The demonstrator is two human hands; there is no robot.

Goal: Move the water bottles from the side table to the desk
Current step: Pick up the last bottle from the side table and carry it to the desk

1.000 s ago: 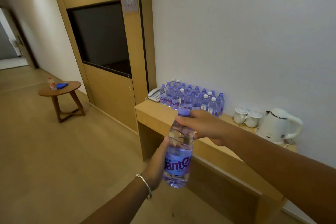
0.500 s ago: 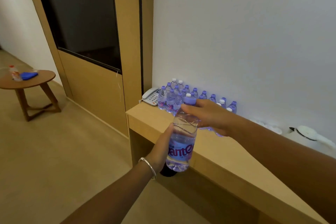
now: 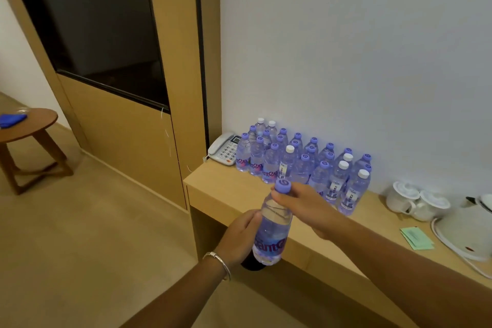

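Observation:
A clear water bottle (image 3: 271,231) with a purple cap and purple label hangs upright in front of the desk's front edge. My left hand (image 3: 239,237) grips its body from the left. My right hand (image 3: 306,208) pinches its neck just under the cap. On the wooden desk (image 3: 229,184), against the white wall, several similar bottles (image 3: 300,162) stand in rows, some with white caps. The round wooden side table (image 3: 32,128) stands at the far left with a blue cloth (image 3: 12,120) on it.
A white telephone (image 3: 223,149) lies at the desk's left end. Two white lidded cups (image 3: 415,200), a white kettle (image 3: 471,229) and green paper packets (image 3: 416,238) sit on the desk to the right. A wooden panel with a dark screen (image 3: 101,29) lines the wall.
I have come closer to the desk and the view has tilted down. The bottle, held in both hands, has moved nearer the desk's front edge. The side table has slid to the left edge.

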